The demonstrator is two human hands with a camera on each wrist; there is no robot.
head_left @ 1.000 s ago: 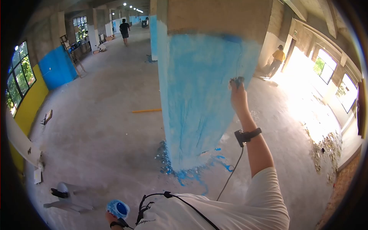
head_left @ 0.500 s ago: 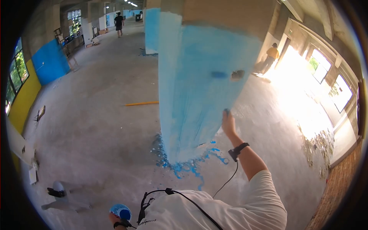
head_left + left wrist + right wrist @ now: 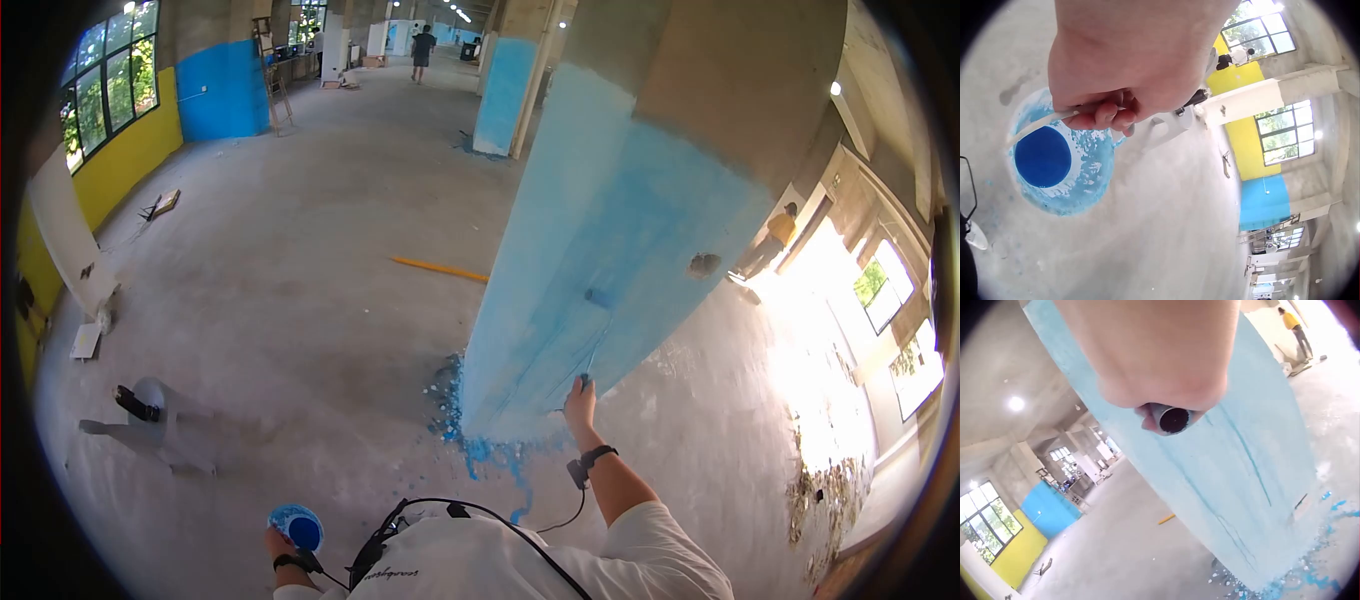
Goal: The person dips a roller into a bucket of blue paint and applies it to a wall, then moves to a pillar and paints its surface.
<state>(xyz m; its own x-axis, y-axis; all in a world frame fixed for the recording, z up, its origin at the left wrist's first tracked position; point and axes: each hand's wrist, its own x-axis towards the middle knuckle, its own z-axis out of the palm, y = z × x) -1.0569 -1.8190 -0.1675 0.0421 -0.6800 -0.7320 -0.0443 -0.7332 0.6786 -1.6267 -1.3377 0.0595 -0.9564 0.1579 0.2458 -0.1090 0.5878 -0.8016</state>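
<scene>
My right hand [image 3: 579, 408] grips the handle of a paint roller, and the dark, hollow handle end [image 3: 1174, 420] pokes out of the fist in the right wrist view. The blue roller head [image 3: 598, 297] lies against the light-blue face of a square pillar [image 3: 660, 215], above and ahead of the hand. Down at my left side, my left hand [image 3: 1132, 59] holds a bucket [image 3: 1099, 169] by its thin handle, fingers curled round it. White and blue paint smears coat the bucket's inside, and a pool of deep blue paint [image 3: 1043, 156] lies in it.
Blue splashes [image 3: 490, 460] spread over the floor at the pillar's foot. A yellow pole [image 3: 440, 268] lies beside the pillar. A grey object with a black part [image 3: 135, 405] stands at left. One person [image 3: 423, 55] is far back; another [image 3: 778, 238] is at right.
The roller has travelled down the pillar face from near the top of the blue area, with my right hand lowering. The head view has turned left and tilted. My left hand keeps hold of the bucket.
</scene>
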